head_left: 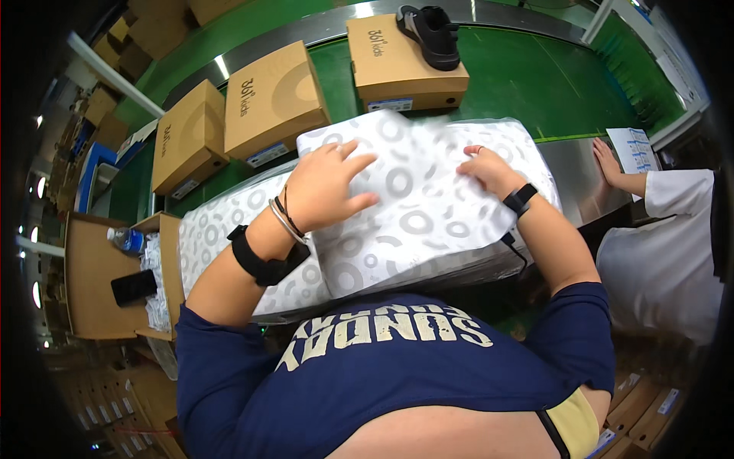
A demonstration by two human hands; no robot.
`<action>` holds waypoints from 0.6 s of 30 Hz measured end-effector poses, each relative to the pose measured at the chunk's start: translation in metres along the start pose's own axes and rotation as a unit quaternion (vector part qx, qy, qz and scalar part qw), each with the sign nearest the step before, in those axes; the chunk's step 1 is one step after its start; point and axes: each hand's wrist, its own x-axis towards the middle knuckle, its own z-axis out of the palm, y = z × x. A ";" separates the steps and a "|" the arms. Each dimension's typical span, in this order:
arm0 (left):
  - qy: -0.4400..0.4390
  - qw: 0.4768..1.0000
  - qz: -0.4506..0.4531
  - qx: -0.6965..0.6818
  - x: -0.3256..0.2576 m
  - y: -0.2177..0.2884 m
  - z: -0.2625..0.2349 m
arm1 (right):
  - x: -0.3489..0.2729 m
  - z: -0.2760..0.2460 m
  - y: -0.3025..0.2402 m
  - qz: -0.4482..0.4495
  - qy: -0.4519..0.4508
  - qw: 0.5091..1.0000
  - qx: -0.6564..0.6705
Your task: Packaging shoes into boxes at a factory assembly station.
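White wrapping paper (413, 222) with grey rings and curved marks lies in a thick stack in front of me. Its far edge is lifted and smeared by motion. My left hand (332, 183) hovers over the paper's left part, fingers spread and thumb out, with nothing in it. Bent fingers of my right hand (489, 170) close on the paper at the right, though the fingertips are partly hidden. A second stack of the same paper (222, 222) sits to the left, partly behind my left forearm.
Three brown shoe boxes (275, 99) stand on the green conveyor belt (505, 76); a black shoe (432, 38) rests on the right one. At left, an open carton (99, 306) holds a bottle (126, 239), a phone (134, 288) and small packets. Another person's hand (608, 162) touches a printed sheet (633, 151).
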 end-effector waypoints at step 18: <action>-0.147 0.981 -0.076 0.102 0.007 -0.006 0.074 | 0.212 -0.017 -0.146 -0.367 0.223 0.900 -0.073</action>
